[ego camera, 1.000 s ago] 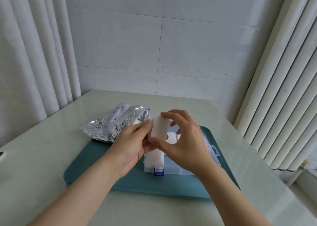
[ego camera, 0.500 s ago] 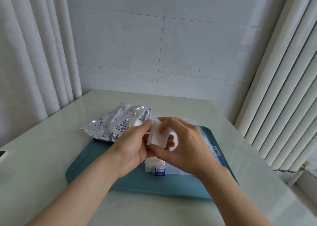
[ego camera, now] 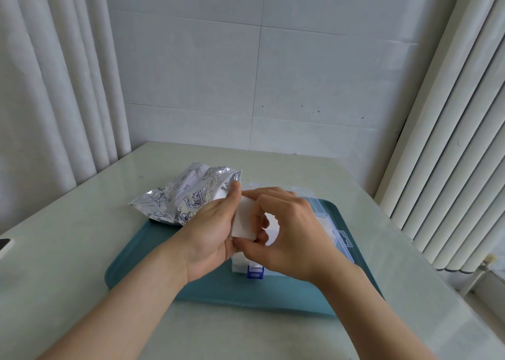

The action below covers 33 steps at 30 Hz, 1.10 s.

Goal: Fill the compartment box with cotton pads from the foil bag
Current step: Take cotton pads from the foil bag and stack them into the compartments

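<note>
Two hands work together over the middle of the teal tray (ego camera: 153, 256), which lies on the tabletop (ego camera: 68, 250). At the tray's far left corner the foil bag (ego camera: 185, 195) lies crumpled, partly overhanging the tray's rim. Above the tray's centre the left hand (ego camera: 210, 228) grips a white block of cotton pads (ego camera: 244, 219) between thumb and fingers. The right hand (ego camera: 289, 234), fingers curled, pinches the same block from the tray's right side. Beneath them, on the tray's right half, sits the clear compartment box (ego camera: 336, 236), its blue latch (ego camera: 255, 272) facing the tray's near edge.

The left hand (ego camera: 210, 231) and right hand (ego camera: 289, 234) hide most of the compartment box (ego camera: 343, 246). A dark object (ego camera: 4, 246) is cut by the left edge
</note>
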{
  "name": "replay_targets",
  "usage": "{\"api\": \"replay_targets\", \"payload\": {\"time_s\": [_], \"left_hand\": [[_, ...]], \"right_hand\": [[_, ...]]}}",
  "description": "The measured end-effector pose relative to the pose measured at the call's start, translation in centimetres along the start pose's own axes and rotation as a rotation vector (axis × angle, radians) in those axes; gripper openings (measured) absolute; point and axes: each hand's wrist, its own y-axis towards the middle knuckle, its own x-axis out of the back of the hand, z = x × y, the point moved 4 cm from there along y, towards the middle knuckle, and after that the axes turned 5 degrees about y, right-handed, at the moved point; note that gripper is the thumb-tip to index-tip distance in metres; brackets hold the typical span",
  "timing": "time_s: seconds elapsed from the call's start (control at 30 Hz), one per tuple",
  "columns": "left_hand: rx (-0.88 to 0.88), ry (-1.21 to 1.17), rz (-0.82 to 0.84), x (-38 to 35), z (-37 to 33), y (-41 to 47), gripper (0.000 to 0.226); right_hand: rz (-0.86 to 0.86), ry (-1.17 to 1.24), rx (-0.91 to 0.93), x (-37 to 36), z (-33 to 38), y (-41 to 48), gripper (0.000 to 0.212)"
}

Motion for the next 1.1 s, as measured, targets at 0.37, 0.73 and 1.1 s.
{"api": "replay_targets", "payload": {"time_s": [0.37, 0.73, 1.1], "left_hand": [[-0.16, 0.242, -0.008, -0.6, -0.4, -0.4, 0.054], [-0.435, 0.827, -0.392, 1.6, -0.8, -0.2, 0.021], [-0.529, 1.328, -0.085, 0.8, 1.7, 0.6, 0.044]], "right_hand": [[-0.062, 0.259, -0.397, 0.3, -1.1, -0.5, 0.023], [-0.178, 0.512, -0.841, 3.2, -4.3, -1.0, 0.021], [0.075, 0.077, -1.006, 2.7, -4.9, -2.2, 0.033]]}}
